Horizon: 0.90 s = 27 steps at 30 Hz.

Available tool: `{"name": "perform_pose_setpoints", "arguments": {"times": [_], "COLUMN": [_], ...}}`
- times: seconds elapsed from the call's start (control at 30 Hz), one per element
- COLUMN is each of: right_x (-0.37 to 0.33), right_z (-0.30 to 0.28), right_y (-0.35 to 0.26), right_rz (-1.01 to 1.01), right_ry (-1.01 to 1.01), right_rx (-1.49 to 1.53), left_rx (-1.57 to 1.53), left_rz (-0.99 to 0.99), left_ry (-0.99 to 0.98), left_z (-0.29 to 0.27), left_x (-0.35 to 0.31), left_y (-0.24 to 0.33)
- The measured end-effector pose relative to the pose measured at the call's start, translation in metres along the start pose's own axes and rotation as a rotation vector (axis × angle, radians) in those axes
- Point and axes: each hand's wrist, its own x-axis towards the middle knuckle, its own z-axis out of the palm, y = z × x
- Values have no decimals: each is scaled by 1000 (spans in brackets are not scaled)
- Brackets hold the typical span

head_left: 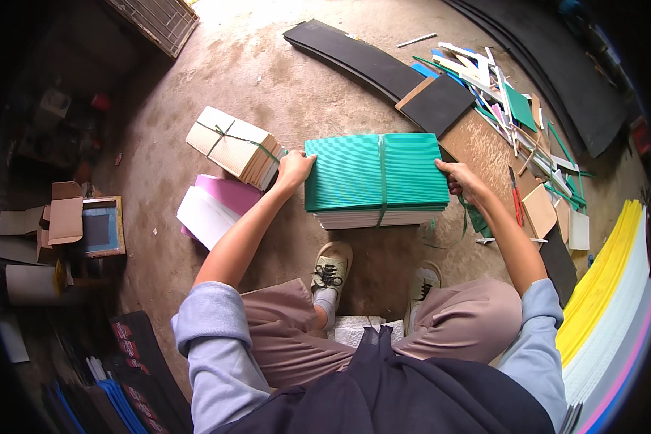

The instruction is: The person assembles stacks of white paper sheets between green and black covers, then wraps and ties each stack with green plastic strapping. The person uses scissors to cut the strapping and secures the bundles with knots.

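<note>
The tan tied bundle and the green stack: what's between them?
In the head view, the left hand lies between the tan tied bundle and the green stack.

green stack [346, 173]: underside hidden | barred panel [159, 25]: cut by top edge

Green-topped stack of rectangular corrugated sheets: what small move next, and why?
Probably a quarter turn, readying a second wrap: the green-topped stack shows one flat green strap across its top, with the left hand and right hand at opposite ends.
</note>
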Motion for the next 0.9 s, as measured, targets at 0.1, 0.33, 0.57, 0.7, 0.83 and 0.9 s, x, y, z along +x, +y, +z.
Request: {"name": "perform_pose_setpoints", "arguments": {"times": [0.1, 0.33, 0.57, 0.7, 0.83, 0.9], "right_x": [3, 9, -42, -2, -7, 6], "right_z": [2, -35, -23, 48, 66, 69], "right_y": [5, -4, -67, -34, -44, -30], "right_rz": [-82, -371, -136, -362, -352, -347], "right_ry": [-79, 240, 18, 253, 250, 295], "right_rx": [-130, -959, -501, -927, -783, -811], "left_rx": [-112, -20, -111, -122, -271, -285], "left_rz": [-73, -25, 60, 223, 233, 270], "left_ry": [25, 25, 77, 53, 53, 75], "left_z": [4, -6, -56, 2, 23, 39], "left_x": [2, -10, -38, -45, -46, -51], "left_y": [-12, 9, 52, 80, 75, 76]}}
